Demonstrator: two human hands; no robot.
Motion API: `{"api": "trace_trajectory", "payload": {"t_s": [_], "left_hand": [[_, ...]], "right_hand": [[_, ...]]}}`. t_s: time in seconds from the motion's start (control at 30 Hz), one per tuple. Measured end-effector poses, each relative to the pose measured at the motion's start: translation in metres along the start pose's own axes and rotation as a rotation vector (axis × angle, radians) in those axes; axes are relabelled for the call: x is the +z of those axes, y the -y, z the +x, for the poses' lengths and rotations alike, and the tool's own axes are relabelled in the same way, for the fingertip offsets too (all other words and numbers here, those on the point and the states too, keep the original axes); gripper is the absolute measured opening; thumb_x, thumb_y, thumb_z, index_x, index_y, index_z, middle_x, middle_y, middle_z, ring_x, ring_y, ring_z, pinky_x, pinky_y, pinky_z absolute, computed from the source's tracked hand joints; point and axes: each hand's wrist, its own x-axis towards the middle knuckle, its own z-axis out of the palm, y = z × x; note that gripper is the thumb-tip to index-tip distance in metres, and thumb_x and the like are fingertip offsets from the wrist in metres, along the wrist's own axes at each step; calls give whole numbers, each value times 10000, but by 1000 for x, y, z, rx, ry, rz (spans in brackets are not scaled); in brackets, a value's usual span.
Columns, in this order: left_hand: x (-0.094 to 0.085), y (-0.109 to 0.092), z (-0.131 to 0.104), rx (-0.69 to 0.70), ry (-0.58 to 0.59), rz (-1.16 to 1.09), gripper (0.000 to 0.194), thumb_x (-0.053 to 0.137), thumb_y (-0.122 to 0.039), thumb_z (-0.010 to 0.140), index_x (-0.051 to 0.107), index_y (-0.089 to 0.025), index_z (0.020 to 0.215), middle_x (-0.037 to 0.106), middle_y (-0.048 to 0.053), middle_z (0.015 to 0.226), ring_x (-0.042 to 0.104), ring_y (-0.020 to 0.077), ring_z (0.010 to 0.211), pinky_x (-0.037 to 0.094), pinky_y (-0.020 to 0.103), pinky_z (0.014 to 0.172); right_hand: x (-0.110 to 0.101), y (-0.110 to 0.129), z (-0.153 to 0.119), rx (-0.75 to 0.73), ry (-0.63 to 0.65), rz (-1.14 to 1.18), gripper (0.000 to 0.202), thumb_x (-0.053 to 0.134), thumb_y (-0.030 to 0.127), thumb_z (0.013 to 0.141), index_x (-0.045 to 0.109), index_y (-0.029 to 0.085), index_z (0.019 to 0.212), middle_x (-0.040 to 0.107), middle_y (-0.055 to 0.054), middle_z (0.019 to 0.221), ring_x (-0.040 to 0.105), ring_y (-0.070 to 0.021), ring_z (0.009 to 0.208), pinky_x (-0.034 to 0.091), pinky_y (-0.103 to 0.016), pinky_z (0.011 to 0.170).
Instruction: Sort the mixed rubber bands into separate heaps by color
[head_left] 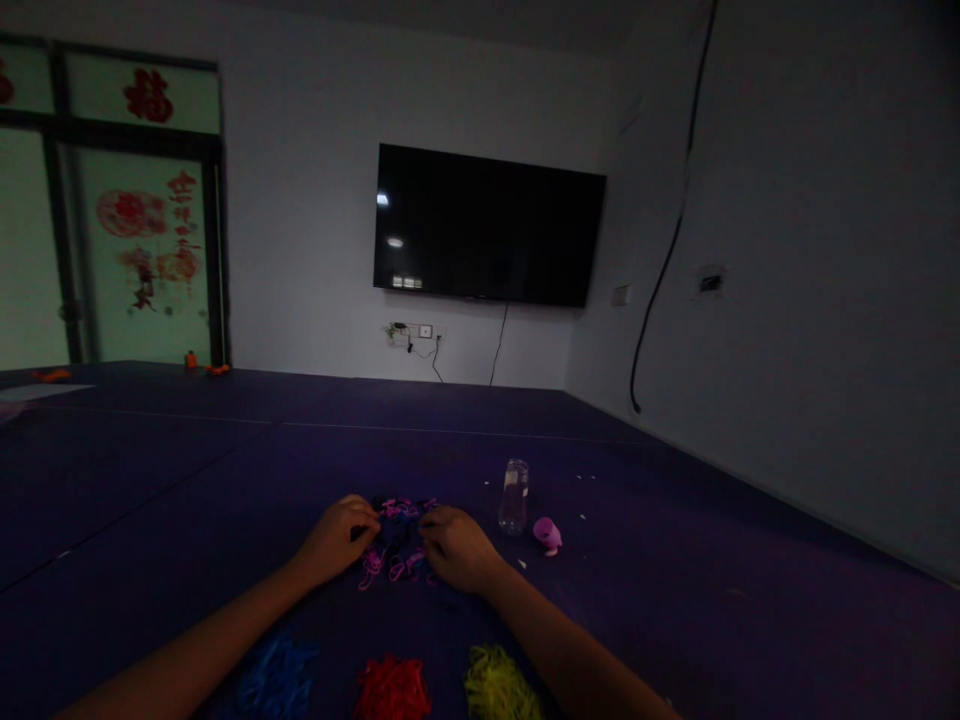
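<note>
Between my two hands lies a loose mixed heap of rubber bands (397,540), pink and dark blue, spread on the purple surface. My left hand (341,537) touches its left edge with bent fingers and thumb drawn together. On the right edge, my right hand (459,548) has its fingers curled in a pinch. Whatever either set of fingertips holds is too small and dark to make out. Closer to me are three sorted piles: blue bands (277,678), red bands (393,688) and yellow bands (501,685).
A clear bottle (514,498) stands upright right of my right hand, beside a pink cap-like piece (547,535). Small white scraps dot the purple surface (675,580). A television (487,225) hangs on the far wall, and orange objects (191,359) sit by the glass door.
</note>
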Motion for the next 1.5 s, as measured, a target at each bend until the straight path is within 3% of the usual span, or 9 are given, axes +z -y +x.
{"api": "trace_trajectory", "payload": {"t_s": [0.6,0.77,0.87,1.0,1.13,1.27,1.5], "left_hand": [[1,-2,0,-17,19,-6,225,465,-161,814,667,-197,722,678,34,865,583,173,860,439,314,787],[1,-2,-1,-2,58,23,208,495,-153,789,668,-202,684,673,41,933,573,187,901,432,322,803],[2,-3,0,12,73,34,208,486,-163,801,677,-206,732,666,42,934,569,187,905,433,320,803],[2,-3,0,13,88,31,221,464,-166,819,683,-196,833,654,60,937,567,194,913,439,325,809],[4,0,-1,54,112,1,259,441,-179,841,648,-207,995,619,65,1061,540,191,999,417,340,880],[8,5,-4,90,166,-11,337,396,-234,882,516,-239,1197,505,55,1263,441,193,1160,352,364,968],[11,5,-3,110,293,17,359,337,-331,916,452,-264,1250,453,43,1324,337,202,1255,251,412,1030]], "right_hand": [[-5,3,1,11,16,-4,162,458,117,756,616,155,768,627,-74,951,559,-173,884,411,-281,792],[-7,5,0,28,29,28,246,427,181,828,616,161,984,608,-87,1068,533,-185,996,395,-304,862],[-8,7,-2,46,53,60,338,384,258,877,535,171,1167,540,-98,1204,470,-200,1115,354,-343,932],[-9,8,-4,49,103,93,400,346,313,900,449,181,1263,467,-90,1294,379,-214,1211,313,-385,979],[-7,7,-5,45,113,94,403,335,314,907,432,187,1277,460,-84,1302,336,-215,1243,291,-399,996],[-8,7,-3,-1,111,104,383,348,286,904,448,183,1259,472,-88,1290,379,-204,1214,292,-380,995],[-14,13,0,-45,99,128,343,354,263,904,491,186,1209,495,-75,1267,422,-183,1173,297,-349,988]]}}
